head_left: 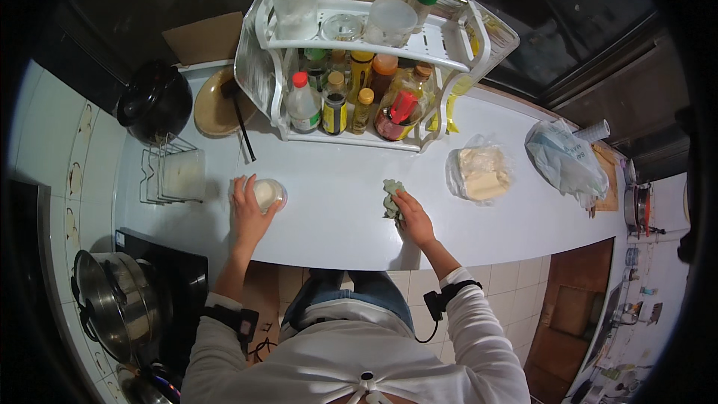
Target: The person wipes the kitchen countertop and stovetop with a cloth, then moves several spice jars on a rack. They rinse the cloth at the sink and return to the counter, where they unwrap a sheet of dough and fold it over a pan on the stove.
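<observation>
My left hand (251,213) is curled around the left side of a small clear jar (269,195) with pale contents, which stands on the white countertop (331,207). Its fingers and thumb touch the jar's rim. To the right, my right hand (412,214) rests on a crumpled grey-green cloth (392,200) lying on the counter, fingers pressed on its right side. Farther right lies a clear plastic bag (483,174) with pale blocks inside, apart from the hand.
A white two-tier rack (353,143) with bottles and jars stands at the back. At left are a dark lidded pot (154,102), a wire rack (168,171) and a steel steamer pot (120,303). A filled plastic bag (564,157) lies at right.
</observation>
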`<state>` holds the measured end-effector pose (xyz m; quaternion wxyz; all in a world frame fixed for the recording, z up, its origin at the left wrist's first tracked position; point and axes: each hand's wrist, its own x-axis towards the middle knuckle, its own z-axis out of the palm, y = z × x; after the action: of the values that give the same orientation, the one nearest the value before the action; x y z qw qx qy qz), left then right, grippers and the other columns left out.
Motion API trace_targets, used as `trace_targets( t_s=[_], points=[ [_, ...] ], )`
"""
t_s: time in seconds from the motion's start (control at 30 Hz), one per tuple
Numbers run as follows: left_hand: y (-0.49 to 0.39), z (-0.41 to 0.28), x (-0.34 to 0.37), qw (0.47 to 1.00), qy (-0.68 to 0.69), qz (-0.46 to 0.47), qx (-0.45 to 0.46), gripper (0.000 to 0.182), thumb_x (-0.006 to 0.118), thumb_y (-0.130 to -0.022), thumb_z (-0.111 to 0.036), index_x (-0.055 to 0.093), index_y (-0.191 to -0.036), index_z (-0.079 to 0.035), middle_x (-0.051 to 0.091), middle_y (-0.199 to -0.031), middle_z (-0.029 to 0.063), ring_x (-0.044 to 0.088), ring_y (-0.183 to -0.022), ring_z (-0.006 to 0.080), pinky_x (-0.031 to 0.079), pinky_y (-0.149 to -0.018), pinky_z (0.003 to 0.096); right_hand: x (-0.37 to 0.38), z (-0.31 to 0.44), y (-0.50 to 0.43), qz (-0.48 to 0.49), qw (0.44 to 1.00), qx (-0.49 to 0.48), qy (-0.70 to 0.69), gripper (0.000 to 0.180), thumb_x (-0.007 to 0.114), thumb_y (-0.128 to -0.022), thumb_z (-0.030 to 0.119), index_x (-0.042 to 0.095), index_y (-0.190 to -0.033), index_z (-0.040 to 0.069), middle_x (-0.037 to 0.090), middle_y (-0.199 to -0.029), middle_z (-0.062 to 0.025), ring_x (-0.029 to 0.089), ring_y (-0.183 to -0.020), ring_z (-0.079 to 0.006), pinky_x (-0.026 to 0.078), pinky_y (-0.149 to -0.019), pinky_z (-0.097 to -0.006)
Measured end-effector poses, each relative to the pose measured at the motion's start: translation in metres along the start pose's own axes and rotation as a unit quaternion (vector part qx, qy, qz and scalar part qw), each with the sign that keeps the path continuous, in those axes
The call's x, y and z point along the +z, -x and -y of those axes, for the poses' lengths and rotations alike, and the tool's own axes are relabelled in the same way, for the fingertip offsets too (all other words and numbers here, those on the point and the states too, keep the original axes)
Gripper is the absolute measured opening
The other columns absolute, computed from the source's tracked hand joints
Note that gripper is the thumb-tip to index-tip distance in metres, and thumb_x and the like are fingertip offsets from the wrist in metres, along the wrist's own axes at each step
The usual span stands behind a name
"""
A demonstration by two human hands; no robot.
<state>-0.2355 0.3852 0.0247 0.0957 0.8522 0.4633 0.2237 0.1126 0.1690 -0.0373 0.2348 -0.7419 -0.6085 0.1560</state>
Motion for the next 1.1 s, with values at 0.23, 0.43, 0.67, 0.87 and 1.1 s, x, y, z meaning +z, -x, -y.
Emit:
trace_targets(
  t_s=[0.23, 0.43, 0.67, 0.87, 1.1],
  points=[
    [-0.149, -0.11, -0.053, 0.97, 0.097, -0.072, 0.209, 0.051, 0.068, -0.081, -0.018, 0.047, -0.125, -0.005, 0.041, -0.133, 0.0147, 0.044, -0.121, 0.0346, 0.039, -0.1, 0.042, 0.002, -0.005, 0.0, -0.004, 1.0, -0.012, -0.014, 0.066, 0.062, -0.066, -0.005, 0.049, -0.129, 0.012, 0.045, -0.138, -0.01, 0.044, -0.125, -0.0312, 0.04, -0.103, -0.0362],
    [-0.277, -0.225, -0.038, 0.972, 0.074, -0.137, 0.174, 0.07, 0.07, -0.078, -0.036, 0.038, -0.135, -0.012, 0.038, -0.138, 0.0173, 0.042, -0.126, 0.0334, 0.029, -0.108, 0.0475, 0.0, -0.014, 0.0, -0.001, 0.998, -0.046, -0.037, 0.067, 0.061, -0.066, -0.005, 0.049, -0.129, 0.01, 0.044, -0.139, -0.0112, 0.043, -0.126, -0.033, 0.039, -0.104, -0.0374],
    [-0.316, -0.262, -0.018, 0.997, -0.044, -0.002, 0.056, 0.085, 0.071, -0.069, -0.051, 0.034, -0.138, -0.018, 0.041, -0.134, 0.0157, 0.049, -0.12, 0.0324, 0.016, -0.108, 0.0626, -0.003, -0.017, -0.001, 0.007, 0.996, -0.052, -0.069, 0.064, 0.061, -0.067, -0.005, 0.049, -0.129, 0.01, 0.044, -0.138, -0.0113, 0.043, -0.126, -0.0323, 0.038, -0.105, -0.0376],
    [-0.304, -0.262, -0.041, 0.981, 0.085, -0.124, 0.12, 0.077, 0.073, -0.07, -0.042, 0.039, -0.134, -0.015, 0.047, -0.126, 0.0152, 0.049, -0.119, 0.0316, 0.031, -0.105, 0.0512, -0.007, -0.015, -0.003, 0.005, 0.995, -0.054, -0.078, 0.067, 0.062, -0.065, -0.006, 0.049, -0.129, 0.01, 0.045, -0.138, -0.0114, 0.044, -0.126, -0.0324, 0.038, -0.105, -0.0381],
    [-0.202, -0.175, -0.114, 0.958, 0.182, -0.139, 0.173, 0.076, 0.078, -0.069, -0.026, 0.041, -0.134, -0.01, 0.045, -0.129, 0.0138, 0.048, -0.118, 0.0291, 0.039, -0.099, 0.0382, -0.011, -0.007, -0.003, 0.0, 0.997, -0.057, -0.055, 0.066, 0.061, -0.063, -0.01, 0.051, -0.126, 0.009, 0.045, -0.137, -0.0138, 0.045, -0.124, -0.0355, 0.039, -0.104, -0.0396]
  ],
)
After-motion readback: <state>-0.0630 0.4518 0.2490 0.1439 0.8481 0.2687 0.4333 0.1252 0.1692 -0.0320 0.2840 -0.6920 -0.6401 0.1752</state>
